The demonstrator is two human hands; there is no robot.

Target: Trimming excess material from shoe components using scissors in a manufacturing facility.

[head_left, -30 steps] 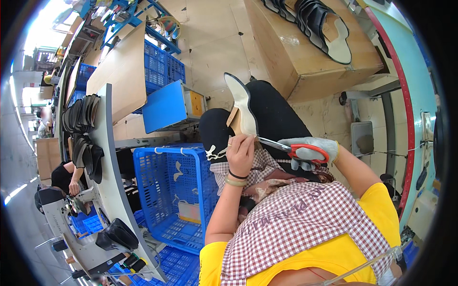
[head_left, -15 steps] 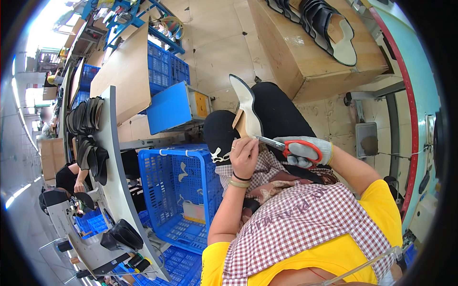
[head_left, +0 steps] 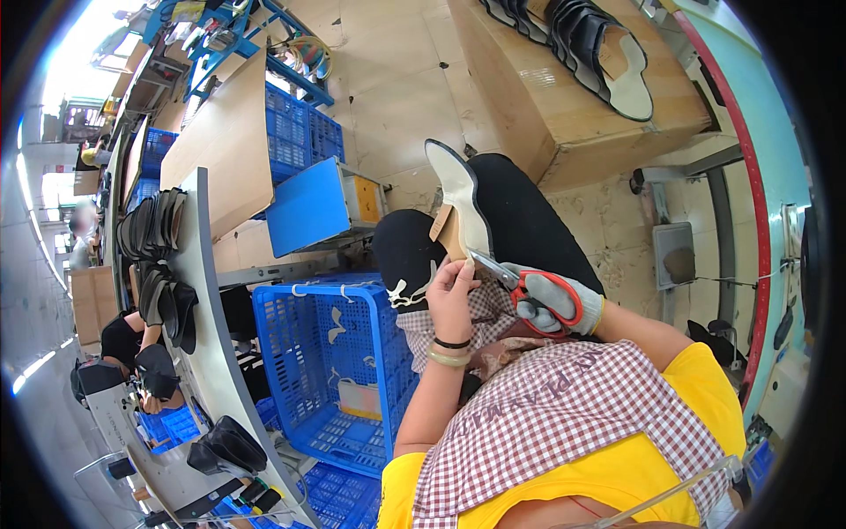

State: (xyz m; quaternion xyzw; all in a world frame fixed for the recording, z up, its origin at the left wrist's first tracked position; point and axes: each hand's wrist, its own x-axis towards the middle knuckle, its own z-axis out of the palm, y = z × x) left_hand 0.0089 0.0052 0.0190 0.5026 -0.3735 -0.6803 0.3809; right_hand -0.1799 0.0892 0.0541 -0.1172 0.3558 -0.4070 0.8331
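Note:
A shoe upper piece (head_left: 460, 196) with a cream lining, dark edge and tan inner patch stands above my lap. My left hand (head_left: 451, 298) pinches its near end between thumb and fingers. My right hand (head_left: 548, 304), in a grey glove, grips scissors (head_left: 577, 309) with red handles. The scissors' blades meet the near edge of the piece, right beside my left fingertips. How far apart the blades are is hard to see. A pale scrap (head_left: 407, 293) lies on my dark-clothed left knee.
A blue plastic crate (head_left: 264, 353) with a few scraps stands to my left. Beyond it, a grey table (head_left: 220, 309) carries dark shoe pieces (head_left: 154, 225); a co-worker sits there. Several similar uppers (head_left: 621, 79) lie on a cardboard box (head_left: 564, 123) at the far right.
My right hand and the scissors have dropped slightly and tilted, handles lower. My left hand has turned a little, still pinching the piece. The co-worker's hand has moved lower in the picture.

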